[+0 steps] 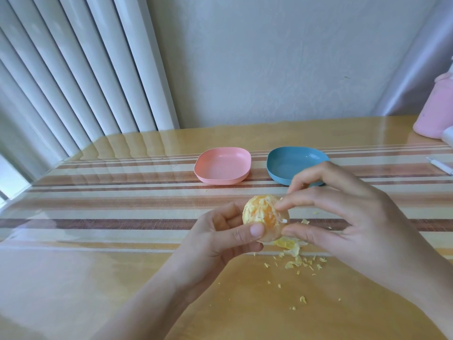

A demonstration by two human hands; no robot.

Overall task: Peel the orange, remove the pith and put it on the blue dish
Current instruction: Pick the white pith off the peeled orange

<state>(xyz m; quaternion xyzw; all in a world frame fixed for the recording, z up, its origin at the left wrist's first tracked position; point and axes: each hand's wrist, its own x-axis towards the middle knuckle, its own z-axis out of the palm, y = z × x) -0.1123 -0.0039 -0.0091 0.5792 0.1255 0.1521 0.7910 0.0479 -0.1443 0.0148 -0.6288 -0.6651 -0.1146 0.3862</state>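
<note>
Orange-yellow and mostly peeled, the orange [263, 217] is held at the centre of the frame over the striped worktop [98, 278]; the left hand [220, 239] has its grip curled round the fruit from the left, thumb across the front; the right hand [343, 217] pinches at the fruit's right side between forefinger and thumb, a narrow grip; pith scraps [294, 261] lie scattered just below the hands; the blue dish [289, 163] sits behind the right hand, partly hidden by its fingers; a pink dish [223, 165] stands left of it, apart.

Blue dish [286, 160] partly hidden behind right hand [348, 217].
</note>
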